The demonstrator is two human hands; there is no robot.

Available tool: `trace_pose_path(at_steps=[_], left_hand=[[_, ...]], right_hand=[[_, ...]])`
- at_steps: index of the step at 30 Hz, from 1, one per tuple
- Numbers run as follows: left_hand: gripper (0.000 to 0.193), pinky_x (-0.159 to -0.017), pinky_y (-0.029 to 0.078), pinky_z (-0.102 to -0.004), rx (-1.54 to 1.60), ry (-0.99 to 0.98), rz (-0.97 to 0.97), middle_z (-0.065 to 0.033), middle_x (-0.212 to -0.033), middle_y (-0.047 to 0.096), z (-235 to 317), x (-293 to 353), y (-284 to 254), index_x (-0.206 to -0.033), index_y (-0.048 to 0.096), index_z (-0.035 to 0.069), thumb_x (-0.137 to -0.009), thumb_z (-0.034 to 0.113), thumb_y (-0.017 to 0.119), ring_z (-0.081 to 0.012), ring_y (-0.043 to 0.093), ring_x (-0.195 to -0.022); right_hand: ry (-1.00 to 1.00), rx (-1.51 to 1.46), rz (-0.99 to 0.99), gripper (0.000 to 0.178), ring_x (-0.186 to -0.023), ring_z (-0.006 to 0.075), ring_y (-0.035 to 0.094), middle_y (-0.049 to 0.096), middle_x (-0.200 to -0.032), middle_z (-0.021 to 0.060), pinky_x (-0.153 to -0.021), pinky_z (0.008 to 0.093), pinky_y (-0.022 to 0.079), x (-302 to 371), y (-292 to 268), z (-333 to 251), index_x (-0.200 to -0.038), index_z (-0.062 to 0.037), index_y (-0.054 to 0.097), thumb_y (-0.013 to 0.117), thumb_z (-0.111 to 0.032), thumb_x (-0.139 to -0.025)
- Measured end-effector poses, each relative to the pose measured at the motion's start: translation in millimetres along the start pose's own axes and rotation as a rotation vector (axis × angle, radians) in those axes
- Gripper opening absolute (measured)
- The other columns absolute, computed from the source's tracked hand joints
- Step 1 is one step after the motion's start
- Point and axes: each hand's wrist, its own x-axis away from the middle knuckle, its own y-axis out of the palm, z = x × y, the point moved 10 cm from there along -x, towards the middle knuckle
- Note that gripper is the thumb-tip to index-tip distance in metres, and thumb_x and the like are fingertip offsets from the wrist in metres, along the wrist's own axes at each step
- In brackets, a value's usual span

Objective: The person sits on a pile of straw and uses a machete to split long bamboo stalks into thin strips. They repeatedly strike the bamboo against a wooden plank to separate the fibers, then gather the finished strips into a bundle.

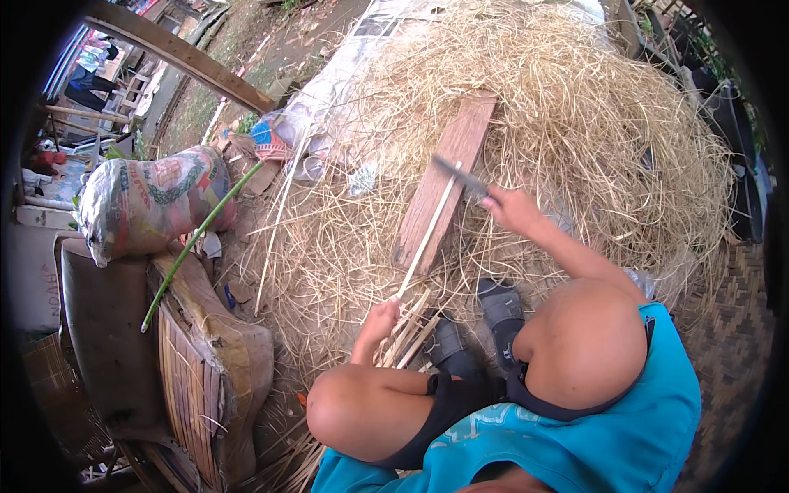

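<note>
Left grip (379, 321) closed round strip (426, 237) over plank (426, 199); right grip (513, 210) closed on knife (471, 181), which crosses strip near its far end.

Wide fisheye view from the head, steeply downward.

Brown plank (429, 189); cream strip (429, 234); grey knife (470, 181); turquoise shirt (575, 448).

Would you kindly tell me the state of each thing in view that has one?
Straw-like strands: loose, heaped
Plank: lying amid them
Pale strip: held lengthwise over the plank
Knife: held, blade across the strip
Left hand: closed on strip
Right hand: closed on knife
Sack: full, bulging
</note>
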Motion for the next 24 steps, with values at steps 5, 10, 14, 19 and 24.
trace_pose_path(at_steps=[5,10,14,19,24], left_hand=[[0.045,-0.041,0.014,-0.0234,0.575,-0.347,-0.442,0.0088,-0.056,0.029,-15,6,20,-0.072,0.044,0.018,-0.107,0.046,0.050,-0.0056,0.021,-0.045],[0.049,-0.040,0.016,-0.0234,0.476,-0.392,-0.382,0.0095,-0.055,0.030,-24,24,4,-0.072,0.046,0.018,-0.106,0.051,0.051,-0.0056,0.022,-0.044],[0.046,-0.042,0.018,-0.0257,0.291,-0.314,-0.204,0.0093,-0.055,0.034,22,14,13,-0.073,0.050,0.017,-0.105,0.048,0.053,-0.0058,0.024,-0.045],[0.045,-0.041,0.015,-0.0262,0.199,-0.297,-0.124,0.0092,-0.053,0.033,4,31,0,-0.072,0.050,0.016,-0.106,0.046,0.052,-0.0048,0.023,-0.043],[0.047,-0.045,0.028,-0.0284,0.110,-0.229,-0.061,0.0056,-0.058,0.043,-5,77,-31,-0.075,0.055,0.013,-0.104,0.049,0.054,-0.0076,0.036,-0.049]], right_hand=[[-0.290,0.122,-0.063,0.042,-0.083,0.0400,0.071,0.072,-0.095,0.0197,-0.073,0.0526,0.057,40,58,-44,-0.132,-0.0189,0.060,0.046,-0.048,-0.106],[0.227,0.049,0.124,0.043,-0.077,0.0374,0.072,0.071,-0.080,0.0171,-0.074,0.0517,0.058,-23,-48,83,-0.131,-0.0177,0.062,0.048,-0.049,-0.105],[-0.244,0.056,-0.065,0.040,-0.079,0.0346,0.072,0.073,-0.088,0.0172,-0.075,0.0490,0.059,45,33,-43,-0.129,-0.0168,0.063,0.050,-0.047,-0.105],[0.143,0.017,0.008,0.044,-0.089,0.0418,0.071,0.072,-0.091,0.0218,-0.081,0.0522,0.057,-3,-10,39,-0.134,-0.0171,0.060,0.053,-0.047,-0.103],[0.143,0.074,0.157,0.044,-0.098,0.0476,0.069,0.072,-0.099,0.0266,-0.087,0.0552,0.054,-16,-44,52,-0.128,-0.0092,0.065,0.056,-0.043,-0.102]])
